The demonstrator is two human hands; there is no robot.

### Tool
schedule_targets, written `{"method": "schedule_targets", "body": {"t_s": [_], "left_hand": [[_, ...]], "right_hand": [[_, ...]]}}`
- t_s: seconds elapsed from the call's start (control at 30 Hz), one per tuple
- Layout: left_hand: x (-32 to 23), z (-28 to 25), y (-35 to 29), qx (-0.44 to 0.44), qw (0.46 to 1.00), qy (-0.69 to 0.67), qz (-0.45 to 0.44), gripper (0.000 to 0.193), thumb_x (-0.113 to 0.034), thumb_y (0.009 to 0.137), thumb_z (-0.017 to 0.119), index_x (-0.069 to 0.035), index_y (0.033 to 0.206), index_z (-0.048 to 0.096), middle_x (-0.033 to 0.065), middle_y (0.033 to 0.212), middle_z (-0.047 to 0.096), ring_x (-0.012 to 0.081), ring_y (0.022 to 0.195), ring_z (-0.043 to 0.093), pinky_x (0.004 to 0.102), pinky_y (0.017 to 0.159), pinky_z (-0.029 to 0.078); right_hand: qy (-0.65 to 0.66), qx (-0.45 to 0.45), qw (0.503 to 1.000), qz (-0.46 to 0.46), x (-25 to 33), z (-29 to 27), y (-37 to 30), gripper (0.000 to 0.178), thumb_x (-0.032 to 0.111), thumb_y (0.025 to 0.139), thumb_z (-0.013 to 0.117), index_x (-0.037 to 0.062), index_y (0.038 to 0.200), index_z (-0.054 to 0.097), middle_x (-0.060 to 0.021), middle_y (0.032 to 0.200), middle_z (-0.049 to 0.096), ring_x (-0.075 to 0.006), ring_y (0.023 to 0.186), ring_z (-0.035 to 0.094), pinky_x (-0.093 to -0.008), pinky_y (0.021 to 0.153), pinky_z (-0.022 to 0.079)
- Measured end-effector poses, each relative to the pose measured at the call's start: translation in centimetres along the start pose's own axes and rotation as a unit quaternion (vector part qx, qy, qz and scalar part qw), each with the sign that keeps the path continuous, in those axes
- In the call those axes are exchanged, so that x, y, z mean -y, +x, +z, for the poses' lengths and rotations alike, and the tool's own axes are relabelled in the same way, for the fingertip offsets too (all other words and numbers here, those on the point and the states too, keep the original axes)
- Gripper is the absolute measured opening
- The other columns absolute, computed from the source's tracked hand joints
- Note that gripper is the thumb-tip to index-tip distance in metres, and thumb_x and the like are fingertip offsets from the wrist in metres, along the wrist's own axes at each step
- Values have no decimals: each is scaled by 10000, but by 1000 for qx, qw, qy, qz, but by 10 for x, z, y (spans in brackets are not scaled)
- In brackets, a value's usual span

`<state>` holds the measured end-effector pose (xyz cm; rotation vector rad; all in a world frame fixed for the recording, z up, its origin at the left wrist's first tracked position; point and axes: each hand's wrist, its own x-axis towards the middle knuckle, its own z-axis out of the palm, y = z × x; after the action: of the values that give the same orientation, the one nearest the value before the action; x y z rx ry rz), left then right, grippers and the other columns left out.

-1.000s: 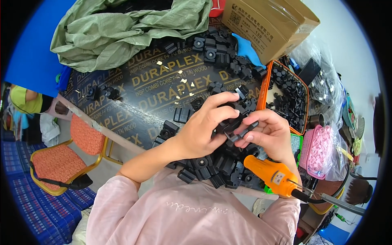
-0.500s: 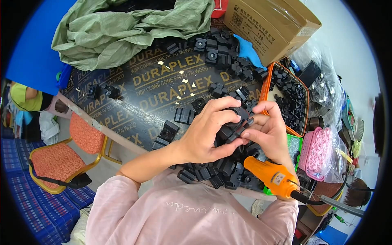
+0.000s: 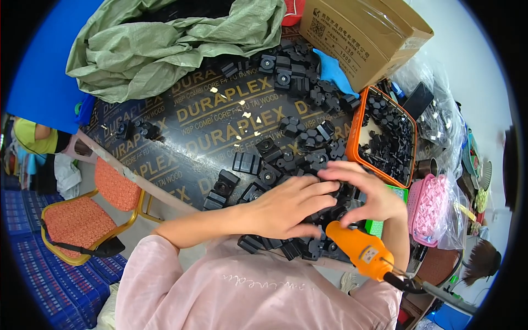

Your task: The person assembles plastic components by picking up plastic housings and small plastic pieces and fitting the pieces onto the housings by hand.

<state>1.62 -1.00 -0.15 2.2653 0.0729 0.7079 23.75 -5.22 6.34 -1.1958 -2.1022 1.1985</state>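
My left hand (image 3: pixel 289 206) reaches in from the lower left and lies over a pile of black plastic parts (image 3: pixel 308 159) at the table's near edge. Its fingers and thumb close around a black part. My right hand (image 3: pixel 371 195) meets it from the right, fingers curled over the same cluster of parts, fingertips touching the left hand's fingers. An orange handheld power tool (image 3: pixel 360 250) lies just below both hands, with its cable running off to the lower right. The part between my palms is mostly hidden.
An orange tray (image 3: pixel 356 132) of black parts stands to the right, and a cardboard box (image 3: pixel 363 33) behind it. A green sack (image 3: pixel 165 44) covers the far left of the dark printed board (image 3: pixel 209 126). A bag of pink pieces (image 3: pixel 432 206) lies at the right. An orange-cushioned chair (image 3: pixel 82 220) stands on the left.
Both hands have come down and toward me, from working a black part held above the pile to resting low on the parts beside the orange tool.
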Motion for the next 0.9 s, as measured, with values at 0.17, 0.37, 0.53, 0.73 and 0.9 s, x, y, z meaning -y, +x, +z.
{"method": "schedule_targets", "body": {"t_s": [0.17, 0.37, 0.53, 0.73, 0.9], "left_hand": [[62, -51, 22, -138, 988, 31, -61, 664, -455, 703, 676, -43, 1173, 450, 206, 1278, 396, 355, 1175, 374, 440, 962, 305], [202, -69, 61, -57, 902, 317, -289, 650, -266, 690, 700, -82, 1237, 400, 190, 1254, 371, 369, 1128, 402, 429, 930, 366], [218, -53, 67, -105, 917, 244, -297, 571, -158, 669, 706, -83, 1164, 430, 197, 1232, 329, 392, 1093, 431, 409, 890, 409], [191, -52, 27, -207, 937, -92, -264, 527, 22, 673, 613, -94, 1167, 471, 98, 1152, 421, 215, 1044, 476, 316, 880, 407], [103, -60, 2, -233, 828, -424, -282, 501, -4, 711, 595, -69, 1195, 483, 63, 1080, 536, 147, 993, 509, 281, 874, 401]], "right_hand": [[152, -245, 946, 147, -61, -39, -22, 420, 146, 790, 639, 4, 1166, 519, -72, 1124, 564, -135, 1001, 521, -280, 869, 422], [-430, -278, 801, 312, -174, -57, 0, 626, 258, 716, 673, 103, 1270, 427, -186, 1351, 347, -372, 1222, 325, -418, 985, 324], [-514, -255, 741, 350, -171, -44, 28, 512, 217, 708, 679, 37, 1146, 485, -121, 1101, 510, -287, 987, 545, -401, 762, 470], [-346, -223, 844, 345, -156, -53, 4, 259, 134, 702, 665, 43, 936, 601, -141, 944, 565, -310, 869, 578, -384, 738, 467], [-242, -191, 911, 275, -140, -39, -11, 185, 54, 725, 617, 17, 906, 632, -155, 927, 590, -320, 843, 579, -362, 751, 459]]}}
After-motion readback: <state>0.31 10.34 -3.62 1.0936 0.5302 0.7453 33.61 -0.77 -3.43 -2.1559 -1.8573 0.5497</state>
